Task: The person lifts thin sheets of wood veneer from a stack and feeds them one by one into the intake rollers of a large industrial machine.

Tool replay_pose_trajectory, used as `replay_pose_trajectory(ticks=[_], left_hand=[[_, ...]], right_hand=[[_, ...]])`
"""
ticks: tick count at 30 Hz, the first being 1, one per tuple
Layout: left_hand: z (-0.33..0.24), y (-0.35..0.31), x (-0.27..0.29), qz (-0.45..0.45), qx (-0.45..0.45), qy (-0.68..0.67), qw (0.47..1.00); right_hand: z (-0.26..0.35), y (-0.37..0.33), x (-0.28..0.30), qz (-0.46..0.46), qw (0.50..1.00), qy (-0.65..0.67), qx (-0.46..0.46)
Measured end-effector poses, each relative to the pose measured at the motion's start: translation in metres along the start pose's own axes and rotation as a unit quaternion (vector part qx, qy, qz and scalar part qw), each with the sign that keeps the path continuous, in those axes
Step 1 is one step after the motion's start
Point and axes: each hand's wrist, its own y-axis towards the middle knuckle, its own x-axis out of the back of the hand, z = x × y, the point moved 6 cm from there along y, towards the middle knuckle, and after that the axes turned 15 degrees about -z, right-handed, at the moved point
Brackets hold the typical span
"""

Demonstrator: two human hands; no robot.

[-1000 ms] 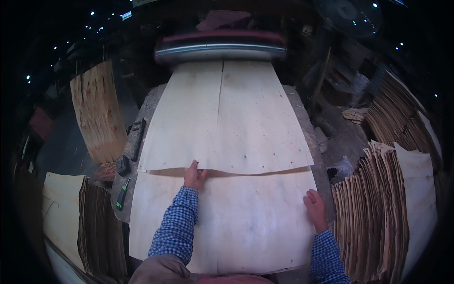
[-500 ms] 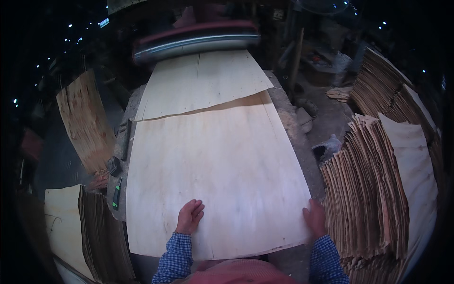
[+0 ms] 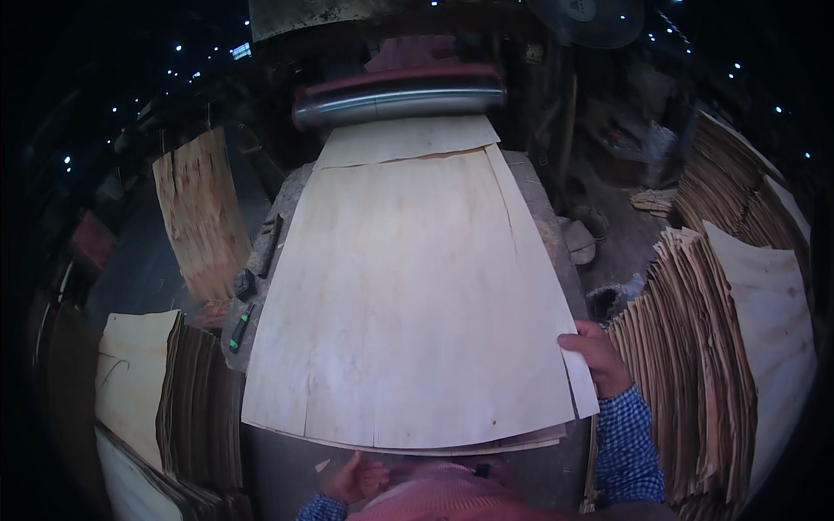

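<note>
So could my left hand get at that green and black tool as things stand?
Probably yes: your left hand looks empty, and the green and black tool lies uncovered beside the pale sheet.

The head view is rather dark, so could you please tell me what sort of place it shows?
Probably a wood-veneer workshop: a broad, thin wooden sheet lies in front of a shiny roller, with stacks of thin sheets on either side.

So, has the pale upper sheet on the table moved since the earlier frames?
Yes, forward, away from the person: the upper sheet's near edge now lies much closer to the roller.
</note>
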Motion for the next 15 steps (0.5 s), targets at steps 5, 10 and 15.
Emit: replay_pose_trajectory(ticks=[5, 10, 15], left_hand=[[-0.065, -0.045, -0.091, 0.203, -0.215, -0.271, 0.916], [-0.086, -0.006, -0.079, 0.013, -0.239, -0.072, 0.968], [-0.061, -0.056, -0.100, -0.008, -0.249, -0.044, 0.967]], right_hand=[[-0.012, -0.021, 0.017, 0.032, 0.989, 0.142, -0.008], [-0.097, -0.002, 0.053, -0.070, 0.990, 0.100, -0.075], [-0.059, -0.005, 0.055, -0.047, 0.995, 0.068, -0.048]])
